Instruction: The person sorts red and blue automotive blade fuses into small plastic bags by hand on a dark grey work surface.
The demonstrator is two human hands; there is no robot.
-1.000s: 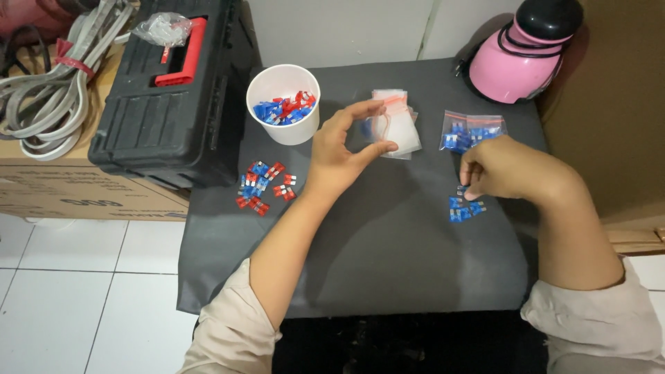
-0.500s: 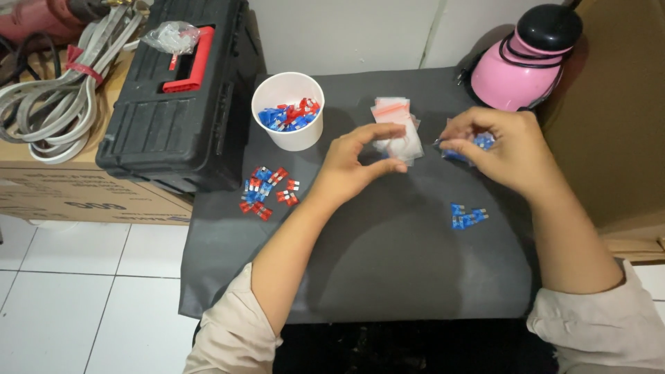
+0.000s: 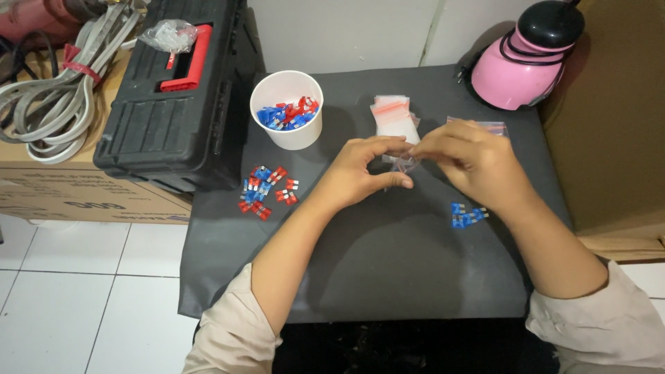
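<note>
Fingers: my left hand (image 3: 364,173) and right hand (image 3: 471,163) pinch one small clear bag (image 3: 404,163).
Bag axis: crumpled between my fingertips, direction unclear.

Hidden, cut off and too small to tell

The small clear bag (image 3: 404,163) pinched between the left hand (image 3: 361,173) and the right hand (image 3: 471,166) is mostly covered by fingers, so its contents cannot be told. The right hand also hides most of another bag (image 3: 485,126) behind it. The picture's edge cuts off the grey cables (image 3: 48,104), the toolbox (image 3: 166,104) and both sleeves. The red and blue pieces in the cup (image 3: 286,111) are too small to identify.
</note>
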